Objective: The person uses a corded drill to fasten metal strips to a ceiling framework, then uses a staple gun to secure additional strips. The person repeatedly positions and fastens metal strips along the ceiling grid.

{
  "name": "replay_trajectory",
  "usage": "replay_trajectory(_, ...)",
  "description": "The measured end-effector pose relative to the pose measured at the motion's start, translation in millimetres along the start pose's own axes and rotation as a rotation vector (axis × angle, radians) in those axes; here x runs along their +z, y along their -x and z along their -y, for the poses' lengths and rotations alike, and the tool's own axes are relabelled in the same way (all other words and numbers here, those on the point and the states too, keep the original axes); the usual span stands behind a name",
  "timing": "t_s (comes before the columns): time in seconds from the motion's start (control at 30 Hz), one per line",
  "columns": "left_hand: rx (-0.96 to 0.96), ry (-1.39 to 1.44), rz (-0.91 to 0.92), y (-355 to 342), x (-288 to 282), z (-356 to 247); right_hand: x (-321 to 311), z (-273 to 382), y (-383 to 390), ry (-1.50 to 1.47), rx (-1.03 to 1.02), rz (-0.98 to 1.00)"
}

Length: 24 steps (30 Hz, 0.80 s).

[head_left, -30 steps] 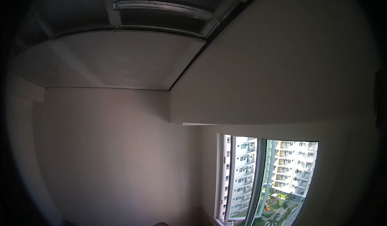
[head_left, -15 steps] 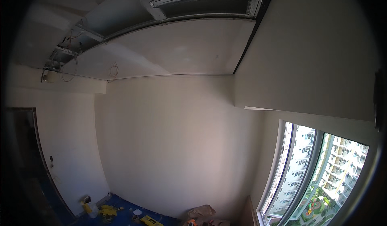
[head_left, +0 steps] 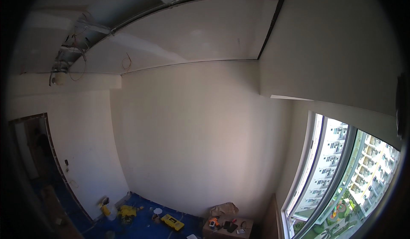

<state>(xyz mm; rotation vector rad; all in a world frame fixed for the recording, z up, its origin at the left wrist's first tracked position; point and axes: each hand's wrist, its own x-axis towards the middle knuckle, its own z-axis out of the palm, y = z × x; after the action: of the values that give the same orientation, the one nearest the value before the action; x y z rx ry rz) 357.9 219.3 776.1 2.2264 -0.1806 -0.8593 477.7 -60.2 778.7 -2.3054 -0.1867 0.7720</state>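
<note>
Neither my left hand nor my right hand is in view. Low in the picture, a blue floor covering (head_left: pixel 141 228) has a long yellow tool or case (head_left: pixel 172 222) lying on it. To its left are a crumpled yellow bag or cloth (head_left: pixel 127 211) and a pale container with yellow on it (head_left: pixel 110 211). A brown box-like surface (head_left: pixel 226 234) near the window corner carries an orange-and-black device (head_left: pixel 213 223), a crumpled brown paper bag (head_left: pixel 224 209) and several small dark items, too small to name.
A window (head_left: pixel 329 170) stands at the right, below a boxed-out wall (head_left: pixel 337 47). The ceiling has an open strip with metal framing (head_left: pixel 96 27) and hanging wires (head_left: pixel 77 64). At the left a dark doorway (head_left: pixel 32 149) opens beside the pale wall (head_left: pixel 196 145).
My view has tilted down and turned slightly left. More of the floor, the box-like surface and the doorway shows, and less of the ceiling framing.
</note>
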Motion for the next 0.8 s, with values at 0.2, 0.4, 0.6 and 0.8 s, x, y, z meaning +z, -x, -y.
replay_trajectory(0.2,0.005,0.021,0.005,0,5,2,11,-16,-4,0.037,0.048,0.046)
replay_trajectory(0.4,-0.001,0.028,0.005,-1,13,4,18,-25,-7,0.062,0.074,0.072)
replay_trajectory(0.6,-0.010,0.030,0.002,-2,19,7,23,-30,-9,0.083,0.081,0.094)
replay_trajectory(0.8,-0.012,0.035,-0.005,-1,25,10,28,-36,-13,0.105,0.091,0.116)
